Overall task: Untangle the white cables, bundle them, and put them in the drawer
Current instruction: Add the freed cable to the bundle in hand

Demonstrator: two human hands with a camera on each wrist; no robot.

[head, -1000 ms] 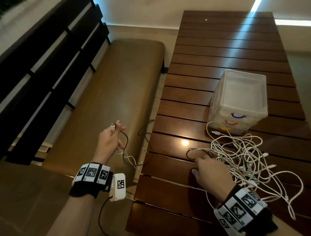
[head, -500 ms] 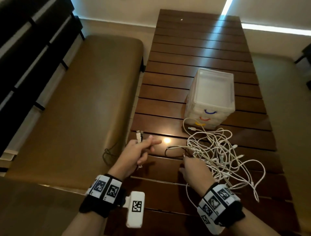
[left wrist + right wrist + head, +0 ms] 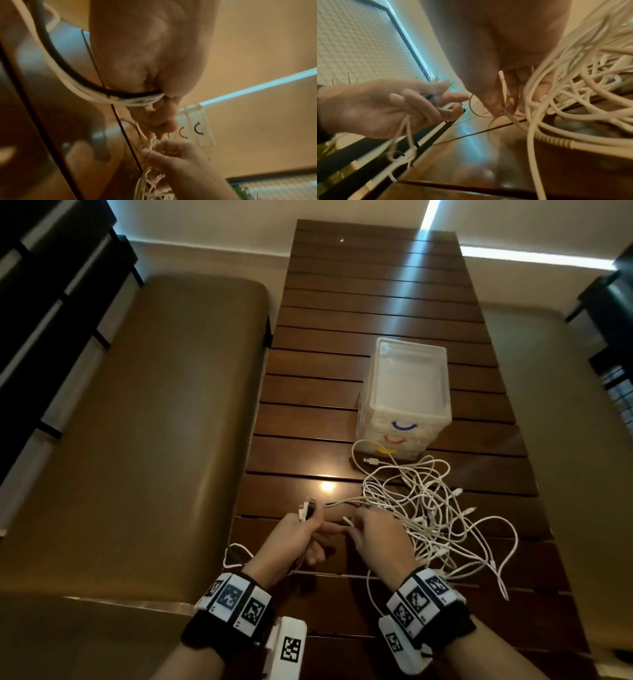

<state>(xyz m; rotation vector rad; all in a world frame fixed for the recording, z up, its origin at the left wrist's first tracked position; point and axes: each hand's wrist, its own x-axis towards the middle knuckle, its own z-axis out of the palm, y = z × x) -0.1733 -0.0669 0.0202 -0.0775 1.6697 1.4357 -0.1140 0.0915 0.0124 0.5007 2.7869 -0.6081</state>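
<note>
On the dark, glossy slatted wooden bench [image 3: 308, 412] lies a loose heap of thin, round white cables [image 3: 435, 522], looped over one another with small plugs poking out of the snarl; it sits at the near right of the boards, just in front of a small translucent plastic drawer unit [image 3: 407, 392]. The unit is boxy with a flat lid, and its stacked drawers carry curved handles in blue, red and yellow, all pushed in. One metal-tipped plug [image 3: 370, 461] lies on the wood just before the lowest drawer. The left hand [image 3: 294, 542] has its grip curled round several cable ends, white plugs and one dark one sticking up above the thumb, while slack strands, a black one among them, trail below the palm over the bench's near edge. The right hand [image 3: 380, 539] hovers at the heap's near left side, fingers bent downward, its grip pinching a white strand between thumb and fingertips [image 3: 494, 108]. To the left runs a smooth, padded brown seat [image 3: 137, 422] with rounded corners.
</note>
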